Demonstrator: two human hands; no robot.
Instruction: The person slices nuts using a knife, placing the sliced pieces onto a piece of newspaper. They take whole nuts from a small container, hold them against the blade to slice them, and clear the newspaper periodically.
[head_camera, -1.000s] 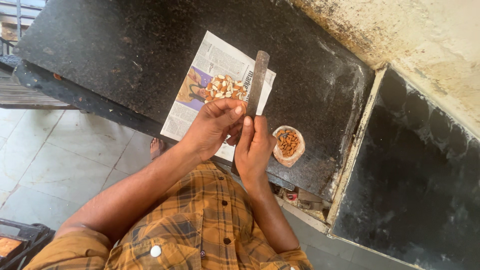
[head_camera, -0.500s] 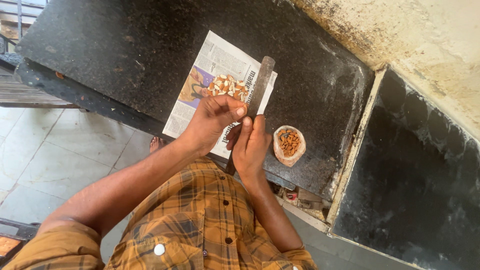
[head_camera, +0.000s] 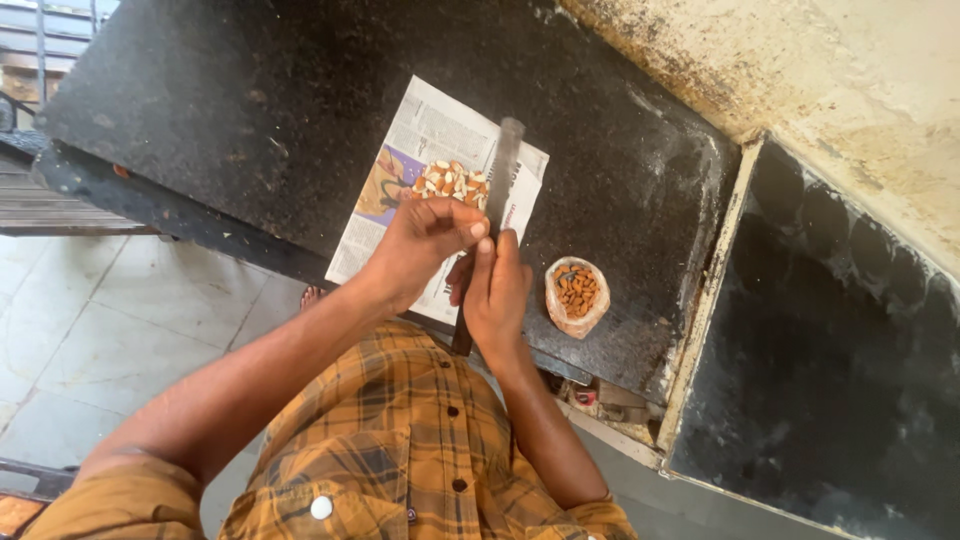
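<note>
The right hand (head_camera: 497, 290) is gripping one long grey metal blade (head_camera: 503, 170), lying over the newspaper (head_camera: 420, 140) on the dark desk (head_camera: 230, 110). The left hand (head_camera: 425, 240) is pinching something too small to tell, beside one pile of pale cut nuts (head_camera: 450, 180); one small open bag of brown nuts (head_camera: 576, 295) is sitting nearby.

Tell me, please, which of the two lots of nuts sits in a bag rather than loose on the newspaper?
The brown nuts in the small clear bag, right of the right hand. The pale cut pile lies loose on the newspaper.
</note>
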